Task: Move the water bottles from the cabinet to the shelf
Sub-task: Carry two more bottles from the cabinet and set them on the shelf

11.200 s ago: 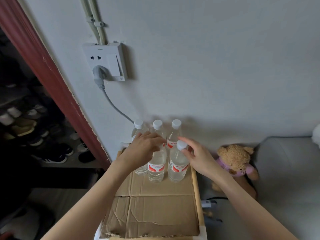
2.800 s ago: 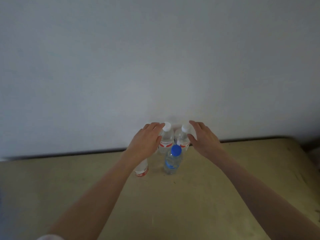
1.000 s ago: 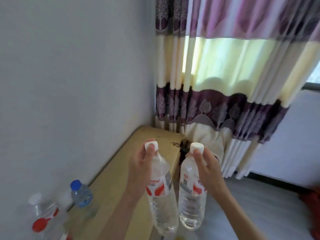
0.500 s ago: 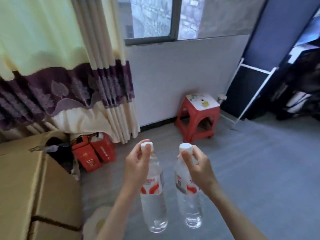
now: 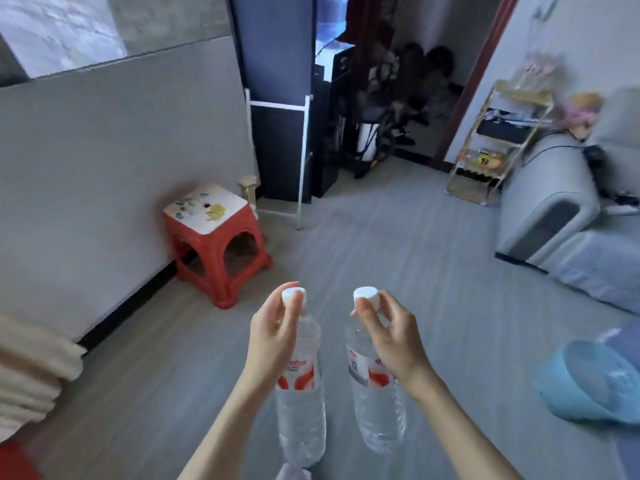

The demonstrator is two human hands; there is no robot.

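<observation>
While each hand (image 5: 273, 336) (image 5: 393, 336) pinches a bottle (image 5: 300, 403) (image 5: 375, 393), bare floor (image 5: 398, 244) separates stool (image 5: 216, 244) and sofa (image 5: 568, 220).

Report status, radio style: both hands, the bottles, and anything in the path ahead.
Left hand shut on left bottle, right hand shut on right bottle, both by the neck. Bottles upright, mid-carry. Floor ahead open; red stool off left.
</observation>
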